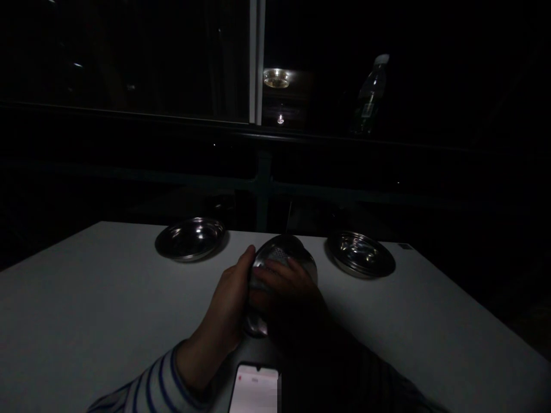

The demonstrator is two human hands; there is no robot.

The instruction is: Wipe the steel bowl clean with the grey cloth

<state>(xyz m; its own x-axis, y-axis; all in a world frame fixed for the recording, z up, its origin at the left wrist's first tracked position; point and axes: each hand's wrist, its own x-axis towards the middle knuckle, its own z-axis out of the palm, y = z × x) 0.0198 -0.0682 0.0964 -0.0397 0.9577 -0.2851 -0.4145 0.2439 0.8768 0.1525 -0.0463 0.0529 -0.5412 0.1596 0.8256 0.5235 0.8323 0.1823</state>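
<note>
A shiny, rounded metal bowl with a perforated patch [282,252] is between my hands above the near middle of the table. My left hand [230,298] grips its left side, thumb pointing up along the rim. Bent over the face of the bowl, my right hand [297,292] has its fingertips against the metal. Its palm and thumb are lost in shadow, so anything under it is hidden. A lit phone [256,387] lies just below the hands, partly covered on its right by the dark right arm.
On the white table [107,304], a shallow steel dish [189,240] stands at the back left and another steel dish [360,255] at the back right. Beyond the table, a plastic bottle [371,94] with a white cap stands on a dark ledge by the window frame [257,63].
</note>
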